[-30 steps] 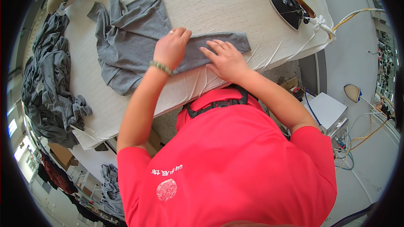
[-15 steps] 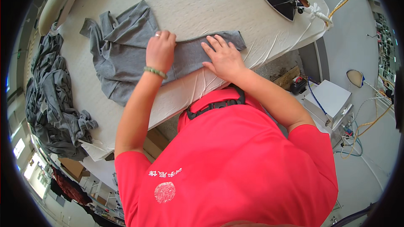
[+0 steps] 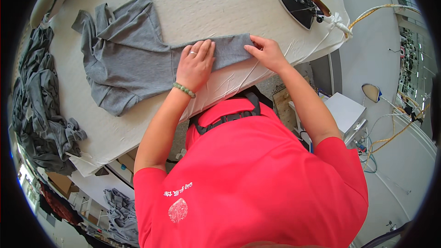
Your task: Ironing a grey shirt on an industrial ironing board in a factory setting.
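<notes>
The grey garment (image 3: 124, 64) is lying spread on the pale, padded worktop (image 3: 216, 4), its wide, creased body sitting to the left of both hands and its narrow part running rightward along the near edge. The left grip (image 3: 195, 66) is resting on top of that narrow part, close to where it is meeting the wide body. Its fingers are lying extended and side by side — it is pressing flat on the cloth rather than clasping it. The right grip (image 3: 268, 55) is pinching the right-hand end of the narrow part, the thumb lying over the hem and the index finger meeting the edge; the other fingers are partly hidden. A short stretch of grey cloth is showing between the two grips, lying fairly smooth.

A ring is circling one left finger, and a green beaded bracelet (image 3: 183, 90) is sitting around the left wrist. Beyond the right grip — well apart from the garment — a black iron (image 3: 296, 7) with a wooden handle is resting near the worktop's right end, its cord (image 3: 383, 6) trailing off to the right. A heap of darker grey cloth (image 3: 41, 101) is draping over the worktop's left edge.
</notes>
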Action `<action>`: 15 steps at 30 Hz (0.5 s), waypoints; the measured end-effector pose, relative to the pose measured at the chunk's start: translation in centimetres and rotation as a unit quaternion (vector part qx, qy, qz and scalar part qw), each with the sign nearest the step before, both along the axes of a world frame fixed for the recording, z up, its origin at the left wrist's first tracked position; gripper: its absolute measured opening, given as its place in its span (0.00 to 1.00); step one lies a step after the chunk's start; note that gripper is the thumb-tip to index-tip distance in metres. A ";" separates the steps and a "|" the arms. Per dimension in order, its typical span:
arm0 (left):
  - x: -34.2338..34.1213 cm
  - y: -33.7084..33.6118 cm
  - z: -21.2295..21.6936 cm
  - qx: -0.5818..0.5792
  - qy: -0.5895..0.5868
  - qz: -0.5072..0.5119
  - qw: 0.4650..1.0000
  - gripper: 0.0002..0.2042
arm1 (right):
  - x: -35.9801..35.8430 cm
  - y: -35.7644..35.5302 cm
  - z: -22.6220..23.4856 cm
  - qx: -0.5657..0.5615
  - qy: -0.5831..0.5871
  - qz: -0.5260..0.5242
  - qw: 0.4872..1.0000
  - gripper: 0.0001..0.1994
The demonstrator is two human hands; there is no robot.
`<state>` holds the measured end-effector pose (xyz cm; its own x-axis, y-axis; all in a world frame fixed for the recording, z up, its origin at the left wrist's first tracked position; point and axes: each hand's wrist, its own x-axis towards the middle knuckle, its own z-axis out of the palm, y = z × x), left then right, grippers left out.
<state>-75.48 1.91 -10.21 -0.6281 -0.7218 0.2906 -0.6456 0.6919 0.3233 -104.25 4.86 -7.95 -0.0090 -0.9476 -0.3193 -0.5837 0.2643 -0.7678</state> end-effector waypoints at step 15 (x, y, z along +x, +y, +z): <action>-9.6 2.0 0.0 0.066 0.102 0.039 0.992 0.25 | -2.4 -1.1 -0.7 0.076 -0.139 0.039 0.987 0.20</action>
<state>-85.08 3.88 -10.19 -0.5072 -0.8060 0.3052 -0.6074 0.5856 0.5369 -106.68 3.78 -8.62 0.1702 -0.8828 -0.4378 -0.3790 0.3514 -0.8561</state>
